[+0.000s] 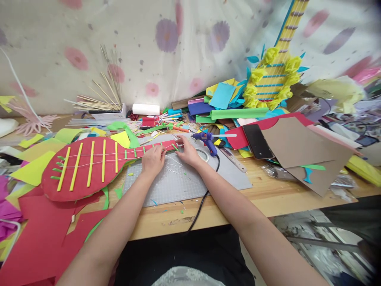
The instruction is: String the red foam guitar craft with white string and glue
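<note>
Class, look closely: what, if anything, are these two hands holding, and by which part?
The red craft instrument, by its neck, in the left hand. The right hand is at the neck's tip; whether it grips there cannot be told.

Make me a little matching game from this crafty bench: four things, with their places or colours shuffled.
1. Glue gun
2. Phone
3. Left hand
4. Yellow guitar

A. At the neck of the red guitar
B. Purple-blue, with a black cord
C. Tilted up at the back
D. Black, left of the brown cardboard

Pairs: 1-B, 2-D, 3-A, 4-C
</note>
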`<state>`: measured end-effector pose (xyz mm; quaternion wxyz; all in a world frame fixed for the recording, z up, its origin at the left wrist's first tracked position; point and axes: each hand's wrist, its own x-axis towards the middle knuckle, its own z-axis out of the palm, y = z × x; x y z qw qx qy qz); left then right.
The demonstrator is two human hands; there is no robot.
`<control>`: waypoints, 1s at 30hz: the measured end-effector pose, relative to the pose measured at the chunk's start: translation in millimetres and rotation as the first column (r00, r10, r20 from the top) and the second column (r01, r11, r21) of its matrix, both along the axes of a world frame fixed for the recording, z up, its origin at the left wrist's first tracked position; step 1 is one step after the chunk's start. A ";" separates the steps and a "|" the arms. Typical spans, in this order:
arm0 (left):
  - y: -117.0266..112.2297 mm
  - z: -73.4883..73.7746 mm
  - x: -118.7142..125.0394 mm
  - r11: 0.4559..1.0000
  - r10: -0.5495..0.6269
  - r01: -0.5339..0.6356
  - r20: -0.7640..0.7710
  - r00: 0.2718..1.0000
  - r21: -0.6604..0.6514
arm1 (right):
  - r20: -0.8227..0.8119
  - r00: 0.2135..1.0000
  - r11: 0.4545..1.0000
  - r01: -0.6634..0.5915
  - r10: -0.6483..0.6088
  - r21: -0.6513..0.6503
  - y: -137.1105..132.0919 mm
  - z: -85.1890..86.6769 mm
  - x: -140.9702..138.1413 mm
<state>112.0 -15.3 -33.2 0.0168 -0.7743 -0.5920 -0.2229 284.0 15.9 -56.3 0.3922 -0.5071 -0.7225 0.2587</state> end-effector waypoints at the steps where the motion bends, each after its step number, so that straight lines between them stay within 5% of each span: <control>1: -0.5 -1.6 -0.5 1.000 0.025 -0.025 0.005 1.000 -0.003 | -0.004 1.000 1.000 -0.001 0.001 -0.003 0.2 -0.1 0.2; 5: -1.8 -3.7 -3.5 0.989 0.137 -0.137 0.005 0.991 -0.062 | 0.000 1.000 1.000 -0.023 0.023 -0.010 -1.4 1.2 0.1; 17: -5.7 -3.7 -1.3 0.979 0.159 -0.163 -0.041 0.986 -0.120 | 0.020 1.000 1.000 -0.024 0.024 -0.005 -4.1 0.6 2.1; 23: -5.1 0.3 3.8 0.968 0.214 -0.218 -0.047 0.976 -0.127 | 0.014 0.987 0.975 0.154 -0.158 0.158 -22.8 25.5 -8.8; 26: -1.8 1.9 6.4 0.968 0.216 -0.217 -0.026 0.976 -0.127 | 0.004 1.000 0.997 -0.012 0.012 -0.078 -36.3 38.1 -22.8; 30: 1.4 1.7 6.0 0.975 0.191 -0.184 0.047 0.980 -0.123 | -0.146 0.951 0.850 -0.308 0.271 -0.428 -43.7 39.8 -35.2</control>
